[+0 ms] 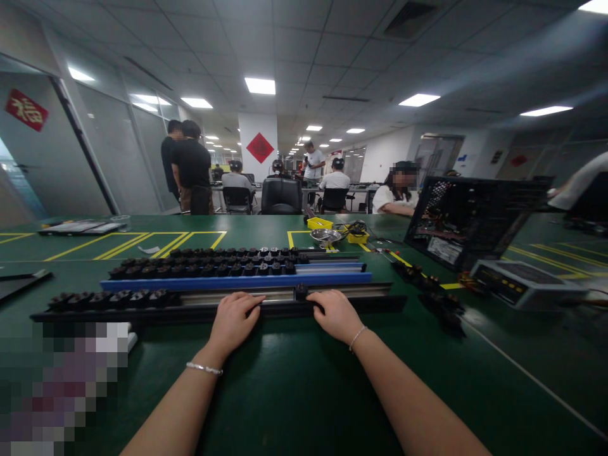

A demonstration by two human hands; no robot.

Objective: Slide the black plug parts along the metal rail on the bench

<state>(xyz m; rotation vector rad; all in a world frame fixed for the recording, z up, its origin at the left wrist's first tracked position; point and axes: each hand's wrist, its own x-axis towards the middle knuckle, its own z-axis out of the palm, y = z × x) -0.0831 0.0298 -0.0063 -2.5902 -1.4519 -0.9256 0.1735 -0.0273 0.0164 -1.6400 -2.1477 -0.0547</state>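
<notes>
A long black rail (361, 308) with a metallic channel lies across the green table in front of me. My left hand (236, 318) grips its middle, index finger stretched along the channel and thumb at the front edge. Farther right, my right hand (337, 311) reaches over the same rail with fingers apart. Its index fingertip is against the right side of a small black socket module (301, 292) seated in the channel. Several more socket modules (118, 299) sit in a row at the rail's left end. Some fingers of both hands are hidden.
Behind lies a blue rail (327, 277) with several black modules. Loose modules (441, 310) lie at right, near a power supply (522, 285) and an open computer case (475, 218). A metal bowl (325, 236) and yellow bin (320, 223) stand behind. A person (398, 193) sits across the table.
</notes>
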